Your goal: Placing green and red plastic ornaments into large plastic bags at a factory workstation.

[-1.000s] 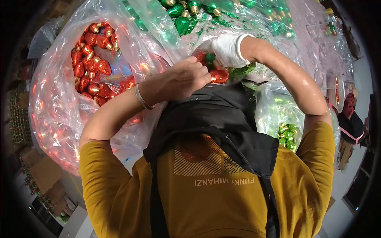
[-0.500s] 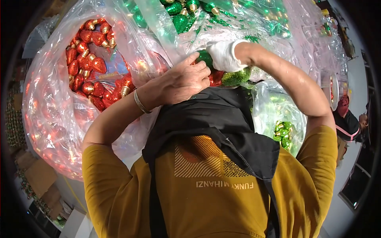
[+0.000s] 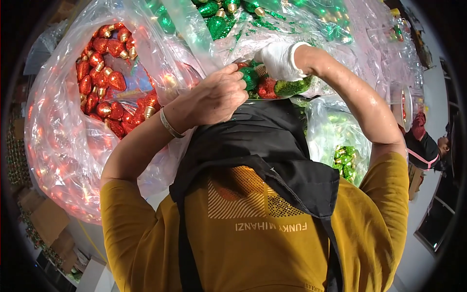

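1. Leftward in view has slid the big plastic bag [image 3: 54, 131] of red bulbs [image 3: 116, 81] (perhaps just the view turning).
2. Bare left hand [image 3: 221, 95] — fingers curled narrow; gloved right hand [image 3: 280, 61] bent over; what either grips, I can't tell.
3. Green-and-red bulb cluster [image 3: 266, 88] lies between the hands — gathering seems the step; next likely calls for a steady pinch.
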Demonstrator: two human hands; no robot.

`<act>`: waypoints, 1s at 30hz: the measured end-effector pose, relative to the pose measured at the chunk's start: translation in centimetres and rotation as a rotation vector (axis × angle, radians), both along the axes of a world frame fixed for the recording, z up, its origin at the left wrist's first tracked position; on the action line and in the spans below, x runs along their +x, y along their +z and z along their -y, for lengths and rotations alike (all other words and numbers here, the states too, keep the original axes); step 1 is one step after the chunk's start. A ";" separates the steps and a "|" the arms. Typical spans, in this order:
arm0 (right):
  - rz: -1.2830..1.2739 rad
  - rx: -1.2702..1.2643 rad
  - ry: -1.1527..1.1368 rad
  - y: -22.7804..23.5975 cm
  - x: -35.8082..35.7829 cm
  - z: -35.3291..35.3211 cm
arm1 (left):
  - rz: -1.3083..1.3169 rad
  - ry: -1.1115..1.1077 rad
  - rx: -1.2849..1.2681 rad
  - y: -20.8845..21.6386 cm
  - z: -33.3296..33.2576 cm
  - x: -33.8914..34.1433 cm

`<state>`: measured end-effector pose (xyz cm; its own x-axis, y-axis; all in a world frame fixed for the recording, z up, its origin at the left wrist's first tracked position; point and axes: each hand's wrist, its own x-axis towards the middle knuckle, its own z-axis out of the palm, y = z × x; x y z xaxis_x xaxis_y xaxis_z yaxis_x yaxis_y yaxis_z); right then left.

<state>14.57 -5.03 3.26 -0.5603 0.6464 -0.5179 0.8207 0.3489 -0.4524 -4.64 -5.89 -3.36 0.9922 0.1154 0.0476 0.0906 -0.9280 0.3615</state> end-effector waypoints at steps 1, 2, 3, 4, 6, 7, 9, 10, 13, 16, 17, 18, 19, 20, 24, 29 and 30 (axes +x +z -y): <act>0.084 -0.010 0.004 -0.1 -0.1 0.2 | 0.042 -0.010 0.020 -0.2 0.0 0.1; 0.168 -0.021 0.007 -0.3 -0.3 0.4 | 0.083 -0.022 0.039 -0.3 0.0 0.3; 0.250 -0.032 0.009 -0.6 -0.5 0.5 | 0.076 -0.034 0.042 -0.3 0.0 0.5; 0.242 -0.031 -0.003 -1.0 -0.7 0.4 | 0.075 -0.014 0.051 -0.2 -0.1 0.7; 0.313 -0.068 0.188 -2.7 -1.2 -0.5 | 0.071 0.028 0.063 -0.4 0.1 0.9; 0.352 -0.085 0.284 -3.4 -1.0 -1.0 | 0.066 0.017 0.063 -0.4 0.1 1.0; 0.333 -0.097 0.273 -4.7 -0.4 -1.7 | 0.110 0.068 0.118 -0.5 0.2 1.2; 0.322 -0.104 0.273 -5.2 0.0 -2.1 | 0.137 0.095 0.148 -0.5 0.1 1.3; 0.165 -0.084 0.207 -7.5 0.6 -2.5 | 0.184 0.073 0.265 -0.5 0.6 1.4; -0.117 -0.037 0.080 -8.0 1.0 -2.4 | 0.206 0.079 0.301 -0.9 0.9 0.9; -0.008 -0.096 0.020 -6.6 0.8 -2.3 | 0.194 0.096 0.276 -1.2 1.1 0.6; 0.102 -0.155 -0.039 -5.0 0.4 -2.2 | 0.183 0.113 0.250 -1.4 1.2 0.3; 0.212 -0.212 -0.098 -3.9 0.1 -1.9 | 0.187 0.123 0.246 -1.4 1.2 0.2; 0.218 -0.213 -0.090 -3.1 0.0 -1.4 | 0.145 0.108 0.244 -1.2 1.2 0.2; 0.291 0.019 -0.122 -2.2 -0.2 -0.4 | 0.138 0.109 0.298 -1.3 1.0 0.5; 0.155 -0.115 -0.017 -3.6 0.0 0.2 | 0.409 0.135 0.237 -2.4 1.1 1.0; 0.128 -0.281 -0.157 -3.2 0.4 0.1 | 0.452 0.138 0.149 -2.4 1.1 1.1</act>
